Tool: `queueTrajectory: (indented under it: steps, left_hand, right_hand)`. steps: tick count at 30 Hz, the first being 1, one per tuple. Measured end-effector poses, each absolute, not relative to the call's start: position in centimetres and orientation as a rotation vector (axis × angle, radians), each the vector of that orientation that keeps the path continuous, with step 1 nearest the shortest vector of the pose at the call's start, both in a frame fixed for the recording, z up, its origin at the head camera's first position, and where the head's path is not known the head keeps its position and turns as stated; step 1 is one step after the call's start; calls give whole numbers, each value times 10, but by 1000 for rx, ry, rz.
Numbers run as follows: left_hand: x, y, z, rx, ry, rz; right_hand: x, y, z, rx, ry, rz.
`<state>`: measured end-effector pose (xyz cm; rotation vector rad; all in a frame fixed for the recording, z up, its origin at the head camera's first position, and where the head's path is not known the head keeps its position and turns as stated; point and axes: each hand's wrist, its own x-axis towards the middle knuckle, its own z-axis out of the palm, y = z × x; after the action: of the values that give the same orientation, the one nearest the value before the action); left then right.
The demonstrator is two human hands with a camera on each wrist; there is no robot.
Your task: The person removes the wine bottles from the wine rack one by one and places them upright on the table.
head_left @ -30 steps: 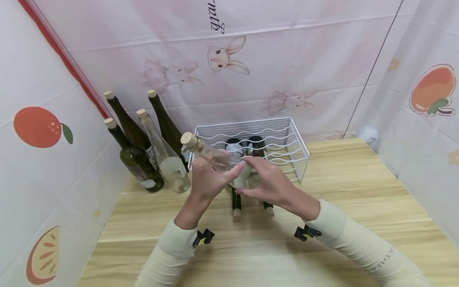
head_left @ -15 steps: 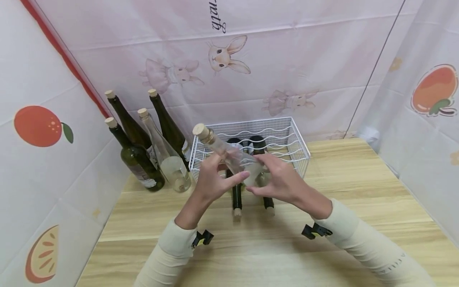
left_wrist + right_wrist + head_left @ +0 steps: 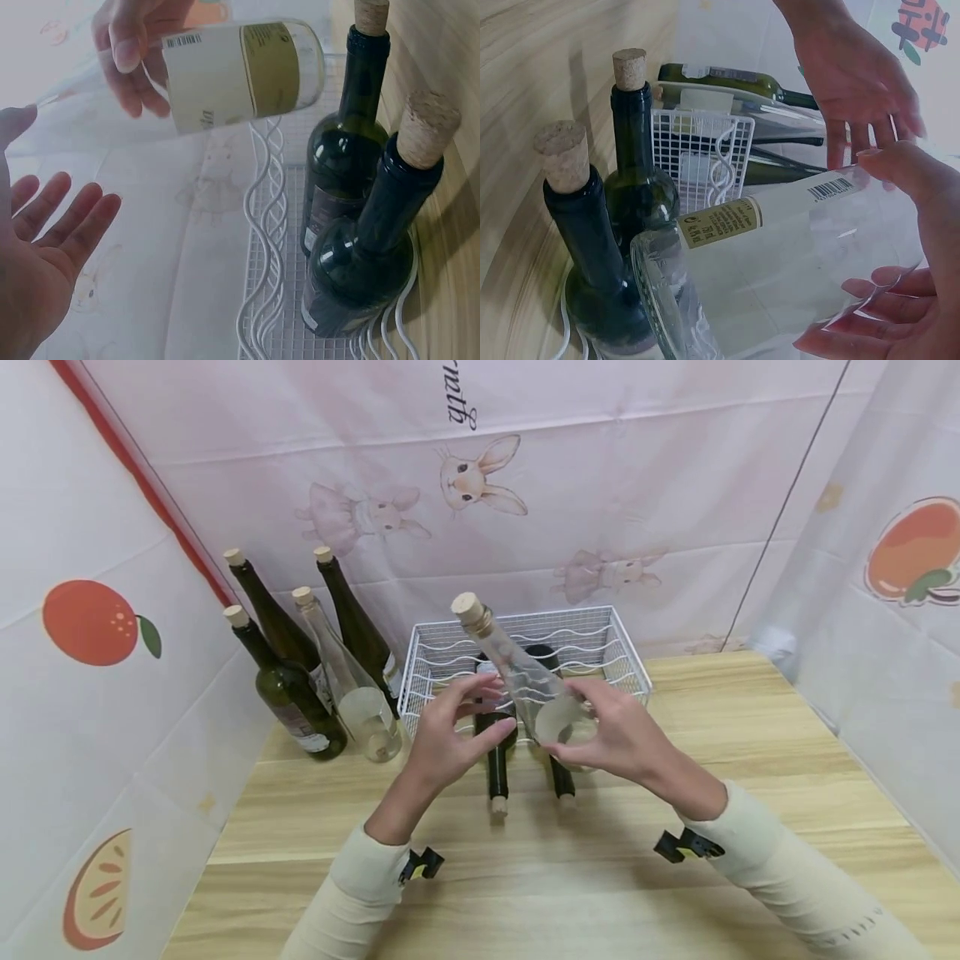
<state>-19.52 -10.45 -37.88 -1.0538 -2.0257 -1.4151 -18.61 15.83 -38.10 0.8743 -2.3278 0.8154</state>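
Observation:
A clear glass bottle (image 3: 517, 672) with a cork and a paper label (image 3: 780, 240) is held tilted above the wire rack, its neck pointing up and to the left. My right hand (image 3: 630, 735) grips it round the lower body, thumb on one side and fingers on the other. Beside the bottle, my left hand (image 3: 446, 735) has its fingers spread and loosely bent, holding nothing; the left wrist view shows its open palm (image 3: 37, 262) below the bottle neck. Two dark green corked bottles (image 3: 498, 772) (image 3: 561, 775) lie in the white wire rack (image 3: 633, 677), necks toward me.
Left of the rack stand several corked bottles: dark green ones (image 3: 288, 697) and a clear one (image 3: 352, 697). The rack has wavy wire rows and sits on a wooden table (image 3: 525, 893) against a printed curtain (image 3: 585, 485). Side curtains (image 3: 82, 727) border the table.
The clear bottle has moved right with my right hand and tilted more upright. My left hand has come off it, its fingers now apart from the glass.

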Motion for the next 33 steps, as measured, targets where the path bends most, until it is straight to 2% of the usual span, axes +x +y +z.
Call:
queueTrajectory:
  steps: [10,33]
  left_hand:
    - [-200,-110,-392,-1037,-2084,-1283]
    - [-222,-134,-427,-1108,-2152,-435]
  right_hand:
    - [-182,183,-378,749,-2419,896]
    - [-178,244,-374,549,-2413,959]
